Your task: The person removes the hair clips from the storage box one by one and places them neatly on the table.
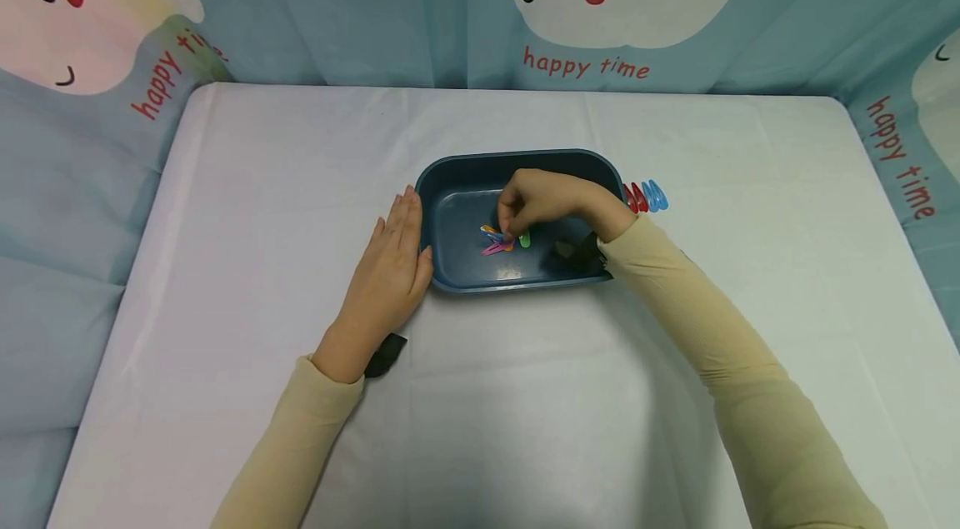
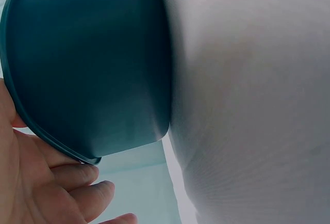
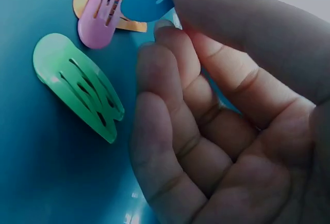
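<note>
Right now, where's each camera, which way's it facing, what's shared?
Head: on the head, forward and down at the tray; left hand, right hand, sleeves show.
Left wrist: on that wrist, at the tray's outer wall; left fingers show.
Right wrist: on that wrist, into the tray; right hand pinching blue clip.
Shared: head and right wrist show the green clip.

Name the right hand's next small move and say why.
Probably lift the blue clip out of the tray: the right hand pinches it, and a row of red and blue clips lies beyond the tray's right end.
</note>
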Motion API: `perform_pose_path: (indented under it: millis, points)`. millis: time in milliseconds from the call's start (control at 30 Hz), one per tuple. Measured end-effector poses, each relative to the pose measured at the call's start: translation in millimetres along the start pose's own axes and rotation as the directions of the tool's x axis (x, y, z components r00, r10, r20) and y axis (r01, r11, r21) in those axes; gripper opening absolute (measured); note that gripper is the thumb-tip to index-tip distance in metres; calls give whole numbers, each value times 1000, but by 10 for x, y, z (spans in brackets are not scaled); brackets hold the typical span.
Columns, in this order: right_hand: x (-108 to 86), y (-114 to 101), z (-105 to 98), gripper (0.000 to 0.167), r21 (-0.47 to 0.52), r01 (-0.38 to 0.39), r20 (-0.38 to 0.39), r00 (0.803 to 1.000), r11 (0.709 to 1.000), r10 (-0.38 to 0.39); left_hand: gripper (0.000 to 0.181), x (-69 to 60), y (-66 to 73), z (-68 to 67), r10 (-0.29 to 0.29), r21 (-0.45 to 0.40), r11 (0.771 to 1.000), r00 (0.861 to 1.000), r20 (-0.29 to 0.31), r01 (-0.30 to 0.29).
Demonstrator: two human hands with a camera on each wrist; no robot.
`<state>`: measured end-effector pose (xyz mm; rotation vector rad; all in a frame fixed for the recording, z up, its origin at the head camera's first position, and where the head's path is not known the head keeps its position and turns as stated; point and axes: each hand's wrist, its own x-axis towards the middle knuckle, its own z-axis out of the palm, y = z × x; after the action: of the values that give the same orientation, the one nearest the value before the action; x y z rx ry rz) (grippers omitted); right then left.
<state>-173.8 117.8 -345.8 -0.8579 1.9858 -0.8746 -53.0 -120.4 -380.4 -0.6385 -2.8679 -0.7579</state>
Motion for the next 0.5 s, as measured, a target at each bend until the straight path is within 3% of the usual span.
perform_pose_path:
  millis: [267,500]
  points:
    - [-35,11,-23,9,70,44,-40,998,997,-41,61,4,2,0,0,2,1000,1000,9,0]
    - [-153,-34,-47,5,143,9,-110,994,990,7,61,7,-1,1,3,5,1000,1000,3,-3]
